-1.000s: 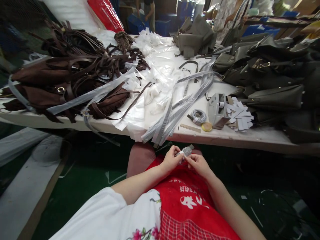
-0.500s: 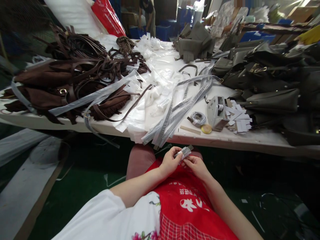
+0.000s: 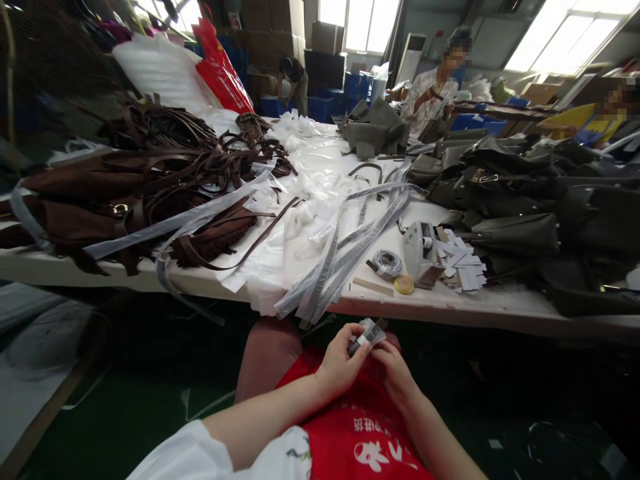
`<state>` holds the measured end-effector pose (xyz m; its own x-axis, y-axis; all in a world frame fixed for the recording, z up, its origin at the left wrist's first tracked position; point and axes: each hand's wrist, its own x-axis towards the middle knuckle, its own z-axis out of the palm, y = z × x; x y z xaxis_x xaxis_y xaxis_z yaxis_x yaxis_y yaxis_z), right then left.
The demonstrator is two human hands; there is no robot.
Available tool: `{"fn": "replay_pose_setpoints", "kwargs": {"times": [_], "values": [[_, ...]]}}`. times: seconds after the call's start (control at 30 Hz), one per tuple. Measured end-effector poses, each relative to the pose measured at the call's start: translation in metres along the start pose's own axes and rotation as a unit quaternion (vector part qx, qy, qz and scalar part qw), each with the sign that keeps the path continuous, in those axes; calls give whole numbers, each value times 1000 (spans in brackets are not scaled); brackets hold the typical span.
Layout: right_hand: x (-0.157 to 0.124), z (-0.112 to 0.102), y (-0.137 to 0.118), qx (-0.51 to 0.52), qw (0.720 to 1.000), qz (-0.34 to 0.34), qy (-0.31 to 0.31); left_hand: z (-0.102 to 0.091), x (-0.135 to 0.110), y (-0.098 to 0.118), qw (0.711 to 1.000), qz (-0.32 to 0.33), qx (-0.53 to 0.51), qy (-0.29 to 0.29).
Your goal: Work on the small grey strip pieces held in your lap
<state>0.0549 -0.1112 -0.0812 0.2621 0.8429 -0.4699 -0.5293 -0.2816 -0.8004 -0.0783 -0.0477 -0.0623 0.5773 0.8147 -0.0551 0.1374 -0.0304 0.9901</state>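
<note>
Over my lap, my left hand (image 3: 343, 359) is closed around a small dark strap end in clear plastic (image 3: 369, 333), with a white piece on it. My right hand (image 3: 396, 370) pinches the plastic's lower right side; its fingertips are partly hidden. Just beyond my hands, long grey straps in clear plastic sleeves (image 3: 345, 247) lie across the table's front edge. Near them rest a coiled pale cord (image 3: 387, 264), a yellow round tin or tape roll (image 3: 403, 285) and a flat tan strip (image 3: 373, 287).
A grey dispenser-like device (image 3: 419, 253) stands beside white paper tags (image 3: 463, 262). Dark green-grey bags (image 3: 515, 230) are heaped at right, brown fringed bags (image 3: 95, 210) at left. White wrapping (image 3: 310, 180) covers the table's middle. People (image 3: 433, 93) work farther back.
The view has tilted up, showing more of the windows and the people behind. Both hands still hold the plastic-wrapped strap end, which has turned slightly, with its dark part showing more.
</note>
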Motion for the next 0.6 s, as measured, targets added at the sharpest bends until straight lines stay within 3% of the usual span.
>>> {"fn": "replay_pose_setpoints", "kwargs": {"times": [0.07, 0.13, 0.2, 0.23, 0.3, 0.4, 0.47, 0.53, 0.6], "values": [[-2, -1, -1, 33, 999, -5, -19, 1, 1, -3, 1000, 13, 21, 11], [0, -2, -4, -1, 999, -21, -30, 0, 3, -8, 999, 21, 32, 16], [6, -2, -16, -121, 989, -80, -29, -1, 6, -15, 999, 11, 38, 21], [9, -2, -27, -204, 970, -131, -18, -2, 7, -18, 999, -2, 40, 25], [18, -2, -56, -371, 889, -267, 33, -3, 9, -24, 998, -31, 42, 30], [40, -2, -113, -537, 699, -443, 163, -3, 8, -29, 997, -57, 49, 17], [64, -3, -147, -594, 594, -488, 236, -1, 5, -28, 996, -68, 60, 10], [94, -6, -169, -654, 543, -459, 257, -1, 4, -25, 995, -76, 63, 11], [125, -9, -176, -717, 539, -372, 238, -5, 6, -20, 996, -65, 60, 26]]}}
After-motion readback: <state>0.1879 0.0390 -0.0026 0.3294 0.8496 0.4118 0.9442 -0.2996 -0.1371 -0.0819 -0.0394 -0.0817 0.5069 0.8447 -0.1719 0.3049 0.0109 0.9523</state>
